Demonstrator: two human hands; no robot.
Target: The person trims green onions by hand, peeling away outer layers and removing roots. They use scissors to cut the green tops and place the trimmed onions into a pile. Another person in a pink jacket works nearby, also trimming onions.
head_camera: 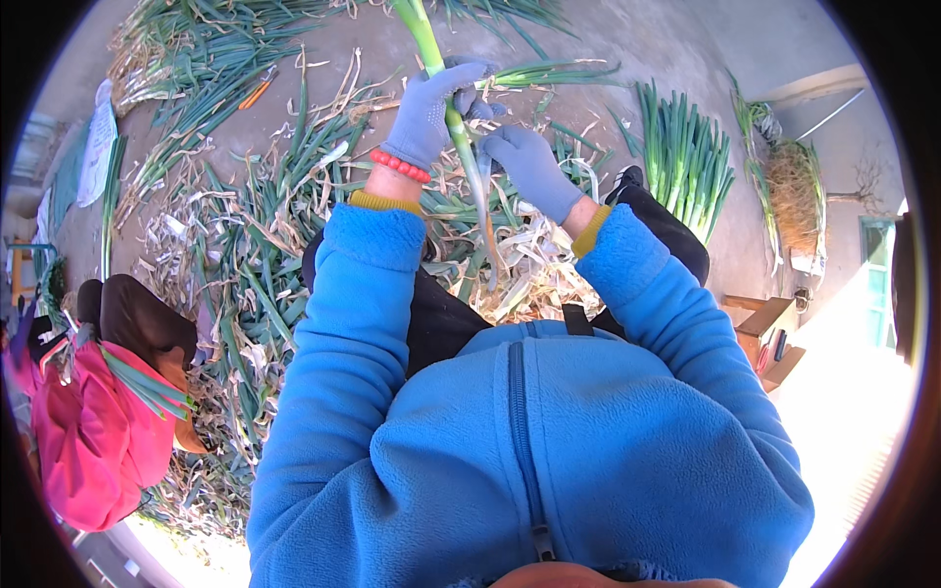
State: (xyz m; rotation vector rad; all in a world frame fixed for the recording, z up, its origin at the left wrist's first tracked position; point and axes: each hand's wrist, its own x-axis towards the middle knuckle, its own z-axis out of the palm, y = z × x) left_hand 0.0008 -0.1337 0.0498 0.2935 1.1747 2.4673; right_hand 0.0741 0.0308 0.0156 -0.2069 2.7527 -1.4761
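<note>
My left hand (426, 114), in a grey knit glove with a red bead bracelet at the wrist, is wrapped around the stalk of a large green onion (420, 33). The onion slants down from the top of the view, and its lower part runs between my hands. My right hand (531, 167), gloved the same way, pinches a pale strip of outer skin (485, 176) beside the stalk. Its fingertips are partly hidden. Below both hands, thin peelings hang over a heap of dry skins and leaf scraps (529, 272) between my legs.
Trimmed green onions (684, 154) stand bunched at the right, near my shoe. Untrimmed onions (213, 66) lie piled at the upper left beside an orange-handled tool (257, 92). A person in pink (95, 434) sits at the left. A cardboard box (761, 327) stands at the right.
</note>
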